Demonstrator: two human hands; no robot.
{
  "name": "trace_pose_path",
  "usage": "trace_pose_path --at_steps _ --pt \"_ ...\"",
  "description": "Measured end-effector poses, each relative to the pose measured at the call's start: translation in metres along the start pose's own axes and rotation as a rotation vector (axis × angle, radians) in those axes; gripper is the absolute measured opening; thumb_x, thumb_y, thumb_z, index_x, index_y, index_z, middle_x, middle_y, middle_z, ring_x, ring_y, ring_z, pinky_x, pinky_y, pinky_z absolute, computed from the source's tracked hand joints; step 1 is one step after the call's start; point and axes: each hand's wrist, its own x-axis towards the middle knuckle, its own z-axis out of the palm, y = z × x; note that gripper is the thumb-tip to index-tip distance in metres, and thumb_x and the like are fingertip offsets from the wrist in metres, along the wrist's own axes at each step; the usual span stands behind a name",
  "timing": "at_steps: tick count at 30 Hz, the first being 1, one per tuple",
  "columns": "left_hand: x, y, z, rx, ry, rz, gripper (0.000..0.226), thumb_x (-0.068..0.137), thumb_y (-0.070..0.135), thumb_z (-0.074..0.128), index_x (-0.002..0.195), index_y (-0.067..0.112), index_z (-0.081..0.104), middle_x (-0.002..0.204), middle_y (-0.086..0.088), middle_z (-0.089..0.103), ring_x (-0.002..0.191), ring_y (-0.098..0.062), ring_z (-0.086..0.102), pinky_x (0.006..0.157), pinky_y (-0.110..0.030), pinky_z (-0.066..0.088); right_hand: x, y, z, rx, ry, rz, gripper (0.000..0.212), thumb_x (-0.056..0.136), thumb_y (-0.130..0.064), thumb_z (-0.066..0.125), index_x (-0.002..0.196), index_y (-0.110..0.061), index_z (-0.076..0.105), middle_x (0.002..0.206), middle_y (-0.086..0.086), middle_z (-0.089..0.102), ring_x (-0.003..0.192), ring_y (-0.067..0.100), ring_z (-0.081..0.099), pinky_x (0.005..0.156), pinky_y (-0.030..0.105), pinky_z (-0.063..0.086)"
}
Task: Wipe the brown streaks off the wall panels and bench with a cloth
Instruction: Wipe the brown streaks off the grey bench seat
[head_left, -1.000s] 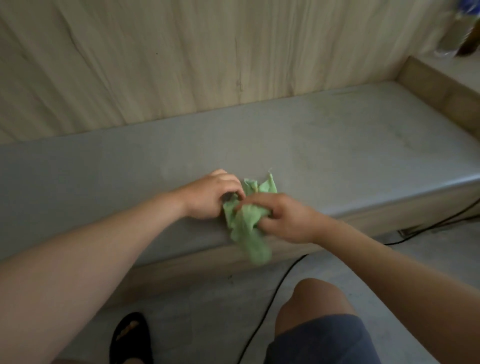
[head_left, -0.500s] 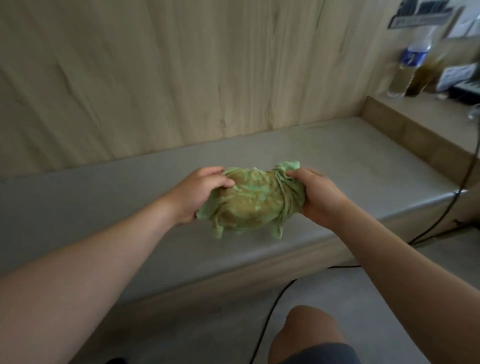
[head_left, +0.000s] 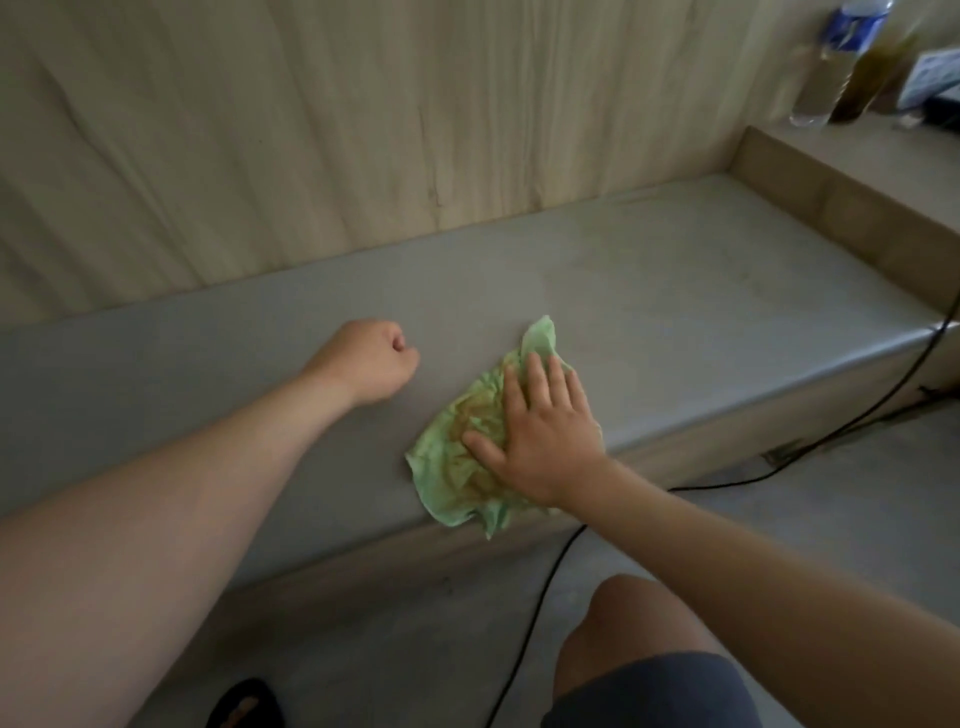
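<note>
A crumpled green cloth (head_left: 457, 457) with brown stains lies on the grey bench (head_left: 675, 322) near its front edge. My right hand (head_left: 540, 431) presses flat on the cloth with straight, spread fingers. My left hand (head_left: 374, 364) rests on the bench to the left of the cloth, fingers curled into a fist and holding nothing. Behind the bench rise the light wooden wall panels (head_left: 311, 130), with a faint brownish streak (head_left: 431, 171) running down near the middle.
A raised wooden ledge (head_left: 831, 192) at the right end carries a clear water bottle (head_left: 826, 67) and a darker bottle (head_left: 867, 73). A black cable (head_left: 535, 597) runs across the floor below the bench. My knee (head_left: 639, 623) and a black sandal (head_left: 244, 706) are underneath.
Both hands held the cloth stretched above the bench; now it lies on the bench under my flat right hand. My left hand let go and moved left.
</note>
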Motion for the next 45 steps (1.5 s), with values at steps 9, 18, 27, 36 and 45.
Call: trace_pose_path --at_steps 9,18,27,36,45 --pt "0.010 0.002 0.022 0.083 0.095 -0.090 0.030 0.094 0.028 0.054 0.069 0.011 0.055 0.090 -0.017 0.070 0.091 -0.036 0.066 0.065 -0.033 0.037 0.004 -0.029 0.026 -0.085 0.123 -0.575 0.094 0.088 -0.088 0.035 0.161 -0.028 0.035 0.167 0.013 0.031 0.155 0.034 0.024 0.126 0.051 0.016" --pt "0.050 0.044 0.041 0.099 0.075 -0.037 0.020 0.092 0.032 0.052 0.085 0.015 0.059 0.104 -0.016 0.070 0.101 -0.037 0.065 0.078 -0.037 0.051 0.058 0.165 -0.017 -0.100 0.036 0.300 0.099 0.089 -0.088 0.011 0.165 -0.025 0.015 0.174 0.004 0.007 0.160 0.031 -0.007 0.125 0.055 -0.012" --pt "0.078 0.044 0.043 0.135 0.139 -0.036 0.021 0.093 0.025 0.053 0.100 0.011 0.068 0.116 -0.017 0.061 0.116 -0.042 0.054 0.097 -0.042 0.048 0.123 0.042 -0.006 0.058 0.055 -0.035 0.106 0.089 -0.086 0.020 0.166 -0.012 0.011 0.174 0.007 0.008 0.160 0.023 0.002 0.129 0.043 0.000" --pt "0.165 0.005 0.033 0.484 -0.320 -0.108 0.112 0.074 0.098 0.031 0.163 0.040 -0.005 0.172 -0.014 -0.006 0.157 -0.042 0.011 0.125 -0.062 0.012 0.211 0.177 -0.037 0.010 0.078 0.328 0.102 0.084 -0.092 0.017 0.166 -0.031 0.015 0.174 0.004 0.007 0.160 0.028 0.002 0.129 0.045 0.001" --pt "0.175 0.011 0.036 0.507 -0.360 -0.125 0.110 0.083 0.087 0.045 0.164 0.033 -0.009 0.171 -0.019 -0.007 0.157 -0.041 0.011 0.122 -0.066 0.013 0.298 0.050 -0.030 0.048 0.082 0.147 0.084 0.101 -0.063 0.023 0.164 -0.007 0.015 0.171 0.017 0.014 0.159 0.032 0.008 0.128 0.048 0.005"
